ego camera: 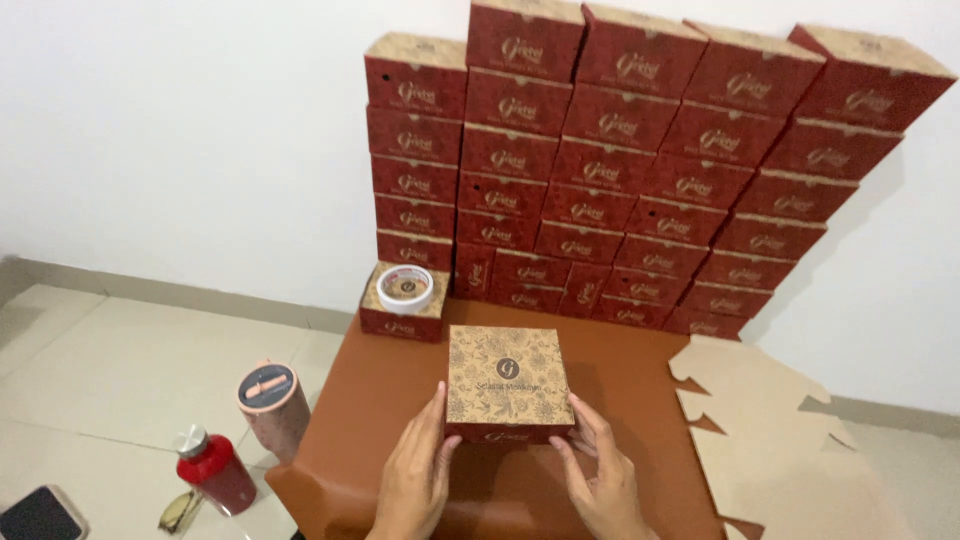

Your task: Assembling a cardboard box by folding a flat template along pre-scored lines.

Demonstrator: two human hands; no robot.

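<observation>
Person's left hand [415, 478] & right hand [600, 480] both rest on a square cardboard box w/ tan patterned lid and dark red sides [508, 383], which sits on the brown table top [620, 380] near the front edge, approx centre of view. Left hand lies flat against the box's left side, fingers straight & together, thumb at the front lower corner. Right hand mirrors it on the right side, fingers along the edge, thumb tucked at the front corner. Neither hand is closed around the box; it's pressed between the two open palms, lid shut, box flat on the table.

Behind it, against the white wall [200, 130], a tall stack of matching dark red boxes [640, 170] in several columns. Just left of the stack, 1 more box of the same kind [400, 310] w/ a round white roll of tape [405, 288] on top. Right of the table, flat uncut tan cardboard blanks [780, 440] lie spread out. On the tiled floor [120, 370] at left: a pinkish cylinder container w/ dark lid [272, 405], a red bottle w/ silver cap [215, 470], and a dark phone [40, 515] at the corner
</observation>
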